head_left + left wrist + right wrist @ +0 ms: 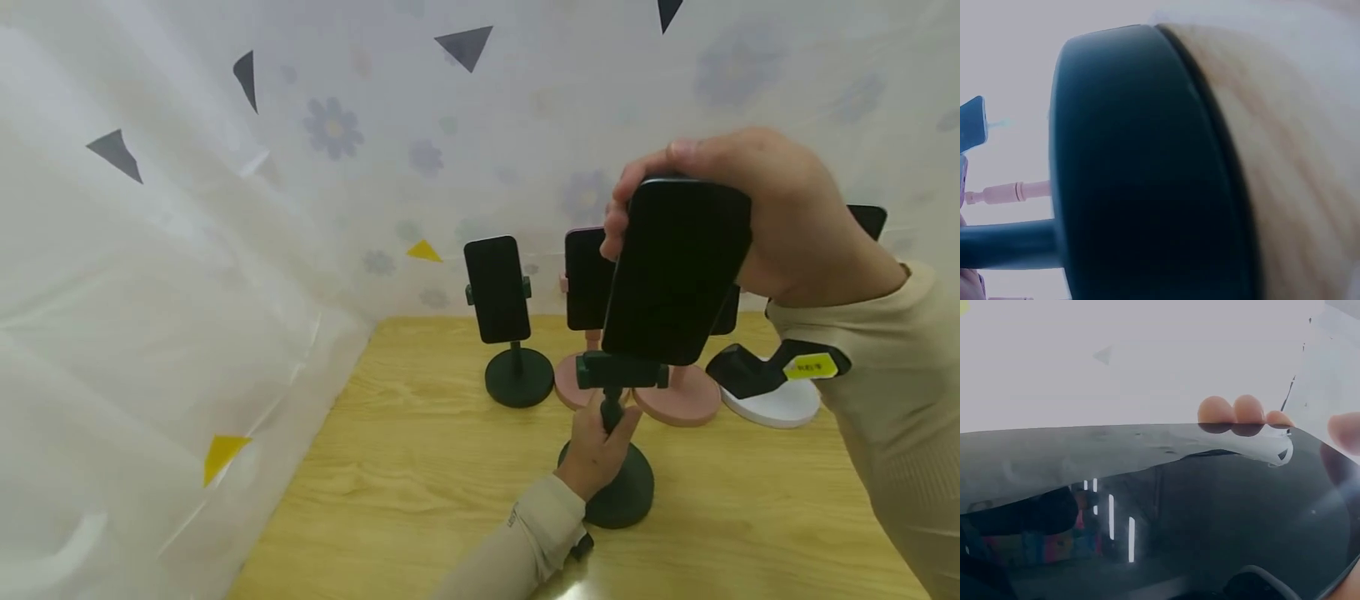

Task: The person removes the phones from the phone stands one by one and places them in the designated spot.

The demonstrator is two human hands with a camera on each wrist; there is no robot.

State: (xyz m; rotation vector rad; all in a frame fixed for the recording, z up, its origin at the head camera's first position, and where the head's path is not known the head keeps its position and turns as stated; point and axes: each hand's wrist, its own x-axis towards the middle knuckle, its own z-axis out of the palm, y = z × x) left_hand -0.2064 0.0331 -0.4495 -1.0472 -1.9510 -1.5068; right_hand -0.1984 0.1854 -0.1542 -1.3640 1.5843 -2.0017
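Note:
My right hand point(787, 208) grips a black smartphone point(678, 267) from behind and around its top edge, screen toward me. The phone's lower end is just above the clamp of a dark green phone stand point(626, 492); I cannot tell whether they touch. Around the stand's stem, my left hand point(596, 450) curls its fingers and thumb. In the left wrist view the stand's round base point(1147, 162) fills the middle. The right wrist view has the glossy phone screen point(1241, 500), with fingertips point(1216, 411) over its far edge.
Behind stand a dark green stand point(519, 379) holding a phone point(497, 287), pink stands point(678, 396) with phones, and a white stand base point(780, 406). A pale patterned sheet point(330, 208) hangs behind and left of the wooden table point(390, 467).

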